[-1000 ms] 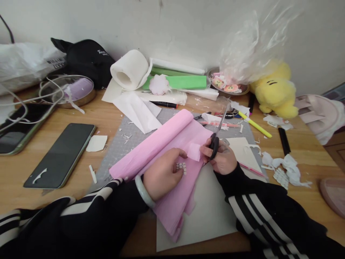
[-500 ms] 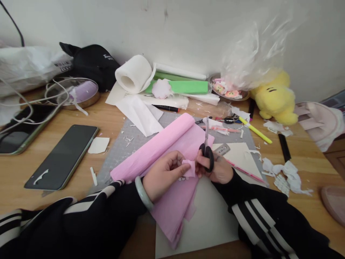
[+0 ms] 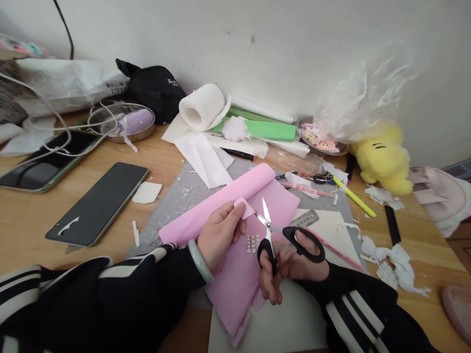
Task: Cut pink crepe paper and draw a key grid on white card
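Between thumb and fingers, my left hand [image 3: 222,233] pinches a small pink paper piece [image 3: 244,208]. My right hand [image 3: 290,264] has its fingers in the black handles of the scissors [image 3: 269,226]; the blades are spread, and one tip lies beside the pink piece. Under both hands is a roll of pink crepe paper [image 3: 221,201], its loose sheet [image 3: 235,289] hanging toward me. A small patterned piece with rounded squares [image 3: 253,243] rests on that sheet, between my hands.
A phone [image 3: 99,203] lies at left, beside a white paper square [image 3: 147,192]. Behind are a tissue roll [image 3: 202,108] and green paper [image 3: 270,130]. To the right are a metal ruler [image 3: 303,219], a yellow marker [image 3: 355,196], paper scraps [image 3: 403,264] and a yellow plush [image 3: 384,157].
The scissors have swung from upright to pointing left, and their blades have opened. My right hand has moved away from the pink piece and turned palm up. The view has shifted slightly.
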`<state>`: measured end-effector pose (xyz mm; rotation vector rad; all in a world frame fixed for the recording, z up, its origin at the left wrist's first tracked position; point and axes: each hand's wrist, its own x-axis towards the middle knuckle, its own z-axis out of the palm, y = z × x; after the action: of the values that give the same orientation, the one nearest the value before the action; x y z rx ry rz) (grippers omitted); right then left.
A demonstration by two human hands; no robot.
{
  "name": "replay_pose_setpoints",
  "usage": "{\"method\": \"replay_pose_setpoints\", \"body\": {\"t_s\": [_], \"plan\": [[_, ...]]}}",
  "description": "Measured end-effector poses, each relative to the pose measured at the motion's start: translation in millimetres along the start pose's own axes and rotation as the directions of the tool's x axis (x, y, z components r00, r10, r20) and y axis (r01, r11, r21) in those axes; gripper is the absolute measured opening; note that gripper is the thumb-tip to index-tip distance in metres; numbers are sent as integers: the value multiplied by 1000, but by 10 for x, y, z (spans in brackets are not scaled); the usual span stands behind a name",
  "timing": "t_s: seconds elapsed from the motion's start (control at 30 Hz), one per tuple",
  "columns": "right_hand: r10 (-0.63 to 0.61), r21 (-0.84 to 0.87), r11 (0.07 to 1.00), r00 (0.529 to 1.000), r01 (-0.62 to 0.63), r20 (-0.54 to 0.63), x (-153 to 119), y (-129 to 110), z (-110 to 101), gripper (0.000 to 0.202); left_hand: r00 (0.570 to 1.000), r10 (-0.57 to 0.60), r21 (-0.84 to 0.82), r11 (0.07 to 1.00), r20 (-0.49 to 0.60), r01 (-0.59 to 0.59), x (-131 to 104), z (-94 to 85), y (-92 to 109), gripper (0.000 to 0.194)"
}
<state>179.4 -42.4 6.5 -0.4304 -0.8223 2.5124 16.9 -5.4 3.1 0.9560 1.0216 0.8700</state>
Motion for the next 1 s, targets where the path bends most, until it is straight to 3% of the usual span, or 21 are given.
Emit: {"method": "replay_pose_setpoints", "body": {"t_s": [0.27, 0.53, 1.0], "plan": [[58, -56, 996, 996, -62, -71, -40, 97, -27, 57, 996, 53, 4, 999, -76, -53, -20, -5, 6, 33], [92, -147, 982, 979, -119, -181, 3, 83, 1, 56, 998, 59, 113, 992, 14, -60, -40, -8, 22, 32], [103, -173, 973, 957, -154, -273, 23, 85, 6, 50, 999, 47, 74, 996, 22, -48, -49, -1, 24, 32]]}}
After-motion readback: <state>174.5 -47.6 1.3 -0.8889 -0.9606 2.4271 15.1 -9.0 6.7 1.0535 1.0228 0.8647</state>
